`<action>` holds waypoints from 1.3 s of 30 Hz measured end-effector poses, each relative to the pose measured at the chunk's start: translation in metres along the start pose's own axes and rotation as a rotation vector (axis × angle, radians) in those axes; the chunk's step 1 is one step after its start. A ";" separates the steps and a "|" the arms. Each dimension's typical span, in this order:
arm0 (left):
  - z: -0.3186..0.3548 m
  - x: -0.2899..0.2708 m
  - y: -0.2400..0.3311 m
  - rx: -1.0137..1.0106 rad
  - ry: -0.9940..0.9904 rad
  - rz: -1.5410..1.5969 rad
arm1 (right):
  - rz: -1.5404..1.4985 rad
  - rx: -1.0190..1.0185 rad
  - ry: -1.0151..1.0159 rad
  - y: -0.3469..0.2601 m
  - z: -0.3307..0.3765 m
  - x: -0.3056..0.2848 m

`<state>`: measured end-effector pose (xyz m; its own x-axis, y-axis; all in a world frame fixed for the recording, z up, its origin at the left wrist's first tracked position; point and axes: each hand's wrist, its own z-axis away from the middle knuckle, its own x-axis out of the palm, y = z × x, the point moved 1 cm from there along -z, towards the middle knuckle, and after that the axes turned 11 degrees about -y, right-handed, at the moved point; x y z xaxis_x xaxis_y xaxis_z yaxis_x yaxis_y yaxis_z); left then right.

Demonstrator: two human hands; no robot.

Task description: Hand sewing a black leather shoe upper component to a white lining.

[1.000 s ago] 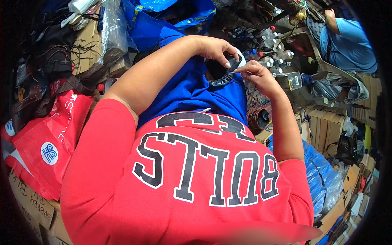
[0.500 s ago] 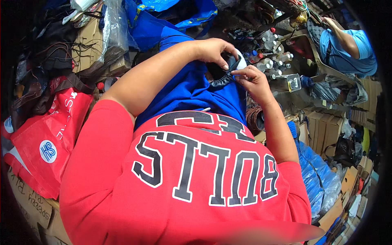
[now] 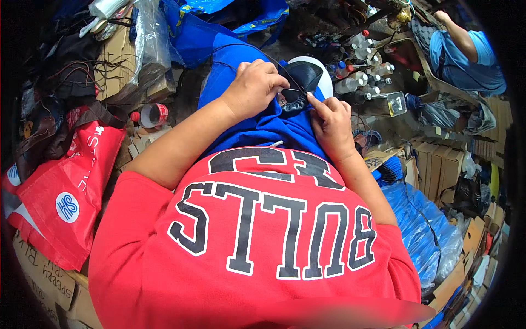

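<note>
On my lap, over blue shorts (image 3: 230, 60), lies a black shoe (image 3: 304, 74) with a white sole (image 3: 325, 82) and a dark, gathered opening edge. Between the fingertips of my left hand (image 3: 253, 90) is a thin, needle-like metal piece (image 3: 292, 89) that points at the shoe. A dark thread (image 3: 272, 59) arcs over the shorts toward the shoe. My right hand (image 3: 333, 122) pinches the near right edge of the shoe with thumb and index finger. Its other fingers are curled, and its thumb is partly hidden.
Several plastic bottles (image 3: 361, 71) stand right of my legs. A red bag (image 3: 71, 192) and a stack of cardboard (image 3: 115, 63) are at the left. A blue plastic-wrapped bundle (image 3: 419, 219) lies at the right. Another person (image 3: 466, 60) is at the far right.
My left hand has moved left, away from the shoe's rim, with the needle-like piece now showing. My right hand sits slightly lower. More of the shoe and its white sole shows.
</note>
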<state>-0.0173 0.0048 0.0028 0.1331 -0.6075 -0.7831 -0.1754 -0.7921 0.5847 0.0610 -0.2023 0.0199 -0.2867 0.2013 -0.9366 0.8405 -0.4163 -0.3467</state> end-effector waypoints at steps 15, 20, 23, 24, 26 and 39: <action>-0.008 0.006 -0.004 0.067 0.026 0.103 | -0.617 0.153 -0.232 0.042 -0.017 -0.013; -0.009 0.010 -0.009 0.001 0.031 0.032 | -0.595 0.152 -0.357 0.046 -0.032 -0.020; -0.009 0.009 -0.009 0.007 0.022 0.024 | -0.592 0.156 -0.365 0.045 -0.034 -0.022; -0.009 0.009 -0.009 0.006 0.021 0.023 | -0.577 0.150 -0.363 0.045 -0.034 -0.022; -0.010 0.010 -0.010 0.006 0.017 0.020 | -0.589 0.156 -0.364 0.045 -0.035 -0.022; -0.025 0.010 -0.008 0.133 -0.103 0.012 | -0.758 0.175 -0.438 0.053 -0.034 -0.015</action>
<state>0.0096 0.0036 -0.0050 0.0303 -0.6024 -0.7976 -0.3046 -0.7656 0.5667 0.1259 -0.1974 0.0174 -0.9171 0.1355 -0.3749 0.2816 -0.4455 -0.8498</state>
